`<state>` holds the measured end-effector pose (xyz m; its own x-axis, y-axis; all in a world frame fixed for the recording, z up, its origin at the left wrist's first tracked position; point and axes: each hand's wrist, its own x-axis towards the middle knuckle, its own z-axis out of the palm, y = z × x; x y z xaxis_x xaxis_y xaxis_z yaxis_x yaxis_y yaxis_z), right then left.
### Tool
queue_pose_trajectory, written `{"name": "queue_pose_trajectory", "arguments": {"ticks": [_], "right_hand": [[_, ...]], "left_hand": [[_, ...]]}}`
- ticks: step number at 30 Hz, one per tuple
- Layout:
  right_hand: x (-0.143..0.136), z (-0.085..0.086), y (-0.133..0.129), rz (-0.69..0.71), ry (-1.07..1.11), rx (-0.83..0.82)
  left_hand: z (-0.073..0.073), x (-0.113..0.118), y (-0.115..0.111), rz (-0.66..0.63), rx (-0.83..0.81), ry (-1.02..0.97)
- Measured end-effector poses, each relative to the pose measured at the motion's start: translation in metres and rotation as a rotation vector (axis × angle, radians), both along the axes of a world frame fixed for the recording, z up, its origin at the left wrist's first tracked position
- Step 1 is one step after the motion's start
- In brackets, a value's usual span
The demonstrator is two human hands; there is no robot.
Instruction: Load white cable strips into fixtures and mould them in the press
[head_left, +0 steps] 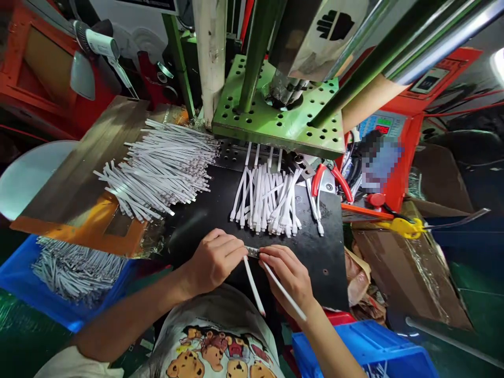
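Both hands meet over the near edge of the black worktop (192, 210). Between them is a small metal mold plate (252, 252), with two white flat cables (254, 286) hanging from it towards my body. My left hand (220, 257) pinches the plate's left end, and my right hand (289, 275) pinches its right end with fingers closed. Just beyond my hands lies a pile of short white cables with connectors (268, 199). A larger heap of white cable strips (165, 163) rests at the left. The fingertips partly hide the plate.
A green press plate (279, 123) on posts stands over the worktop's far side. Red-handled pliers (333, 178) lie at the right, near yellow-handled cutters (409, 227). Blue bins (362, 346) stand low at the right and left. A wooden board (86, 157) supports the left heap.
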<state>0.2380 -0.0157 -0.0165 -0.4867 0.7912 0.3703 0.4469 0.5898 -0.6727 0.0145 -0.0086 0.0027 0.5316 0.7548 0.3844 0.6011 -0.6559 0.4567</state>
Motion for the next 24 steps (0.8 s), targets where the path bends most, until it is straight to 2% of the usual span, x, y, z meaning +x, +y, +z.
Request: {"name": "queue_pose_trajectory", "arguments": {"ticks": [4,7,8,10,12,13,16,18,19,21,24], "right_hand": [[0.01,0.028,0.02,0.203,-0.157,-0.155],[-0.001,0.052,0.051,0.333,-0.312,-0.214],[-0.012,0.057,0.065,0.343,-0.317,-0.199],[-0.046,0.061,0.093,0.32,-0.297,-0.156],[-0.091,0.058,0.121,0.248,-0.313,-0.115],[-0.115,0.054,0.133,0.2,-0.354,-0.093],[-0.175,0.045,0.158,0.084,-0.517,-0.055],[-0.194,0.043,0.164,0.065,-0.573,-0.047],[-0.195,0.044,0.165,0.069,-0.58,-0.044],[-0.179,0.049,0.16,0.099,-0.584,-0.03],[-0.122,0.057,0.138,0.139,-0.598,0.022]], "left_hand": [[0.0,0.005,0.0,0.012,0.041,0.027],[0.007,-0.014,0.013,-0.03,0.034,0.066],[0.011,-0.027,0.021,-0.002,0.049,0.091],[0.021,-0.06,0.041,0.16,0.122,0.187],[0.031,-0.095,0.064,0.356,0.177,0.363],[0.035,-0.111,0.075,0.415,0.17,0.457],[0.037,-0.142,0.1,0.414,0.096,0.63],[0.034,-0.15,0.107,0.376,0.084,0.654],[0.032,-0.151,0.109,0.358,0.085,0.646],[0.03,-0.151,0.107,0.347,0.079,0.505],[0.034,-0.152,0.094,0.405,0.044,0.158]]}}
